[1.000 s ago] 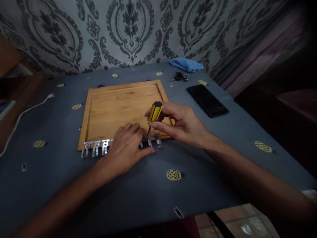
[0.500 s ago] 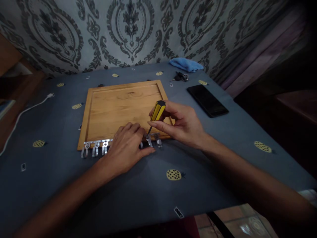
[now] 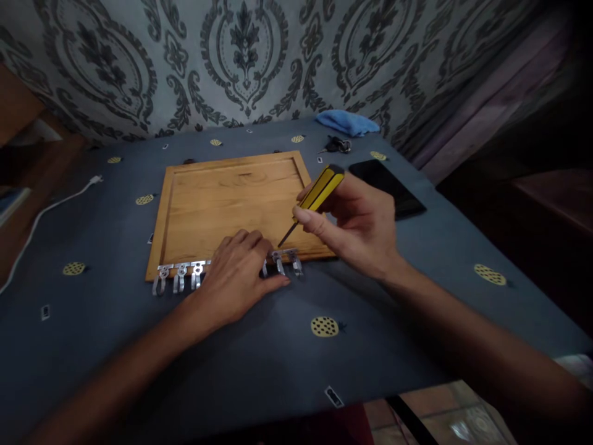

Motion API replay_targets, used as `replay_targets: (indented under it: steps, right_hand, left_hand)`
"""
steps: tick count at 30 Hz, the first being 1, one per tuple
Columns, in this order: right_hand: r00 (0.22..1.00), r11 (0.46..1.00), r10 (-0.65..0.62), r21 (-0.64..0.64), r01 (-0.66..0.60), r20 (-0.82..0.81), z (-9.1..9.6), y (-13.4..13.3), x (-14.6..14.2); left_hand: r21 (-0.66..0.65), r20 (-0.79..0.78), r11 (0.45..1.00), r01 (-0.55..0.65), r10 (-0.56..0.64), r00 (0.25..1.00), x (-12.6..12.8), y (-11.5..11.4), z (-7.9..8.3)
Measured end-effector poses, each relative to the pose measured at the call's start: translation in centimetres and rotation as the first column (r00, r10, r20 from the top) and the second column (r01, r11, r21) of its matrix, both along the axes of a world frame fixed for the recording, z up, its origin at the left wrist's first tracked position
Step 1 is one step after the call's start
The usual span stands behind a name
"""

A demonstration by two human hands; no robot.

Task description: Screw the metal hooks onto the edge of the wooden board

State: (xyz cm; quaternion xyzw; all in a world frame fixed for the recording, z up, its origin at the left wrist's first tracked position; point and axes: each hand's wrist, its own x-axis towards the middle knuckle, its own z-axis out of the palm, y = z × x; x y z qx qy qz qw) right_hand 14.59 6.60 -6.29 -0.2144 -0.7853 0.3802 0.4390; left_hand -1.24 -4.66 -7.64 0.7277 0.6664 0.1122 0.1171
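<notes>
A screwdriver (image 3: 319,188) with a yellow and black handle is gripped in my right hand (image 3: 364,222). Its shaft slants down to the left, the tip just above a metal hook rail (image 3: 180,267). This rail runs along the near edge of a framed wooden board (image 3: 227,201), its silver hooks hanging over the edge. My left hand (image 3: 238,269) bears down on the middle of the rail and the board's edge, fingers bent over the wood and thumb out to the right. It hides the rail's middle hooks, and its fingertips are out of sight.
A black phone (image 3: 389,188) lies behind my right hand. Keys (image 3: 337,145) and a blue cloth (image 3: 348,122) are at the back right, near the patterned wall. On the left, a white cable (image 3: 41,213) crosses the blue tablecloth (image 3: 115,327).
My right hand has lifted the screwdriver up and to the right, so its tip has come off the hook rail. The handle leans more to the right. My left hand stays in place.
</notes>
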Motion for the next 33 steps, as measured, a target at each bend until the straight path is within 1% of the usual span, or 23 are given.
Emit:
replay_targets:
  steps: [4,9,12,19,28,31,33]
  right_hand:
    - [0.996,0.998,0.065,0.014,-0.066,0.054,-0.6,0.1,0.3]
    - [0.996,0.997,0.075,-0.02,-0.074,0.046,-1.1,0.1,0.3]
    - [0.995,0.996,0.092,-0.015,-0.091,0.047,-1.1,0.0,0.2]
    - [0.994,0.996,0.086,0.002,-0.087,0.073,-1.1,0.0,0.2]
    - [0.992,0.997,0.078,0.021,-0.08,0.097,-1.3,0.1,0.3]
    - [0.988,0.993,0.113,0.029,-0.117,0.106,-1.0,0.2,0.4]
    - [0.976,0.984,0.176,0.009,-0.179,0.124,-0.7,0.3,0.5]
  left_hand:
    - [-0.015,-0.001,1.0,-0.01,0.01,1.0,0.0,0.0,0.0]
    - [-0.023,-0.018,1.0,-0.013,0.012,1.0,0.1,0.1,0.1]
    - [-0.018,-0.025,1.0,-0.012,0.012,1.0,0.1,0.1,0.1]
    - [-0.058,-0.046,0.998,-0.017,0.014,0.999,0.2,0.1,0.3]
    - [-0.039,-0.033,0.999,-0.016,0.015,0.999,0.2,0.0,0.3]
    - [-0.035,-0.026,0.999,-0.014,0.013,1.0,0.1,0.0,0.2]
    - [-0.037,-0.024,0.999,-0.012,0.011,1.0,0.1,0.0,0.2]
